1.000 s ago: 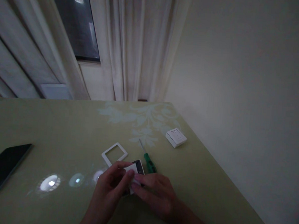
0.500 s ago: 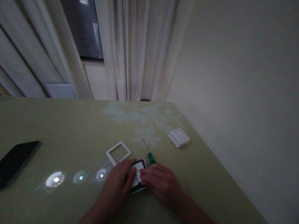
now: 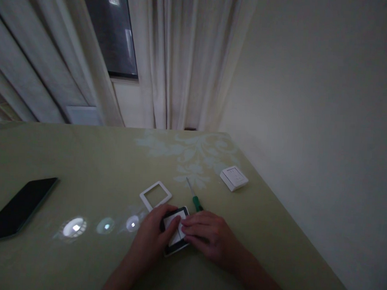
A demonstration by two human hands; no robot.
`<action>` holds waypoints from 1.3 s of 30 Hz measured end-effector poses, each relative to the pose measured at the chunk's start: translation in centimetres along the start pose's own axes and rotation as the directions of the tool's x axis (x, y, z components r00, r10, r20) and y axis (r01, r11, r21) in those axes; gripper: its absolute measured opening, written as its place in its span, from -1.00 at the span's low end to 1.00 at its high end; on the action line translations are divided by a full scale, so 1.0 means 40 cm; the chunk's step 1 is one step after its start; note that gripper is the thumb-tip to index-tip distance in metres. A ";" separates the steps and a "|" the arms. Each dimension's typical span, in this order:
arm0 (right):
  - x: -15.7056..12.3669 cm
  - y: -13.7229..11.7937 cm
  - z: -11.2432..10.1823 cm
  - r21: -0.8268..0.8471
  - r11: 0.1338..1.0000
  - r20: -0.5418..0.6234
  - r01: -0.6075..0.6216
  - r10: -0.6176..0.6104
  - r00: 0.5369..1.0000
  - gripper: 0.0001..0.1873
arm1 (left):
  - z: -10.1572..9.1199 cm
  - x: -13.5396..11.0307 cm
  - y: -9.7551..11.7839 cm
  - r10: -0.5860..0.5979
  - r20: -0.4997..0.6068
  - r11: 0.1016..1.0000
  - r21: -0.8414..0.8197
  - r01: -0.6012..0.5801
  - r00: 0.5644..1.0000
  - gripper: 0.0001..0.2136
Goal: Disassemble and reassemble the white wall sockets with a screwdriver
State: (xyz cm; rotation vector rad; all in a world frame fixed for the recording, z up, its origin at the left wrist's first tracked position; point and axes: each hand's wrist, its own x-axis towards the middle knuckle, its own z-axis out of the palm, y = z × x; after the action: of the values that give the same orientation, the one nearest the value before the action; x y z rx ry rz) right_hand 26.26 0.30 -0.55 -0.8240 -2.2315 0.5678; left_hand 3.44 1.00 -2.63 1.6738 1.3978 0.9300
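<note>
A wall switch [image 3: 177, 238] with white rocker panels and a dark border lies low on the table between both hands, set at a slant. My left hand [image 3: 154, 231] is closed around its left side, the thumb resting on the white panel. On the right side, the fingers of my right hand [image 3: 211, 234] are bunched together against the panel edge; they partly cover the switch. Just beyond my left hand is an empty white square frame [image 3: 150, 190]. A screwdriver with a green handle [image 3: 195, 202] points away from me, close to my right fingers.
A white switch or socket unit [image 3: 233, 178] sits near the table's right edge, beside the wall. To the left lies a dark flat device [image 3: 19, 209], like a tablet or phone. Curtains [image 3: 180, 75] hang behind the far edge of the green table [image 3: 91, 165].
My left fingers have shifted on the switch, and more of its dark border shows at the upper left. My right hand keeps its hold at the right side. The view has shifted slightly.
</note>
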 end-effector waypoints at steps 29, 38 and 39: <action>-0.010 -0.024 0.040 -0.199 0.980 0.069 0.001 0.013 0.998 -0.58 | -0.151 0.081 -0.141 -0.030 -0.158 0.831 0.545 0.112 0.987 -0.32; -0.012 -0.016 0.043 -0.137 0.990 0.069 -0.038 0.047 0.996 -0.57 | -0.168 0.057 -0.141 0.019 -0.143 0.812 0.579 0.068 0.990 -0.65; -0.012 -0.014 0.043 -0.140 0.989 0.072 -0.039 0.049 0.996 -0.55 | -0.165 0.056 -0.139 0.026 -0.138 0.815 0.576 0.059 0.990 -0.70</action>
State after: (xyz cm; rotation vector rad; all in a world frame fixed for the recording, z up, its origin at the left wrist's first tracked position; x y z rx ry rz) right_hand 25.06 -0.70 -1.59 -0.9386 -2.3476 0.4751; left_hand -4.57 4.51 -4.45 2.0581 1.9290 0.6478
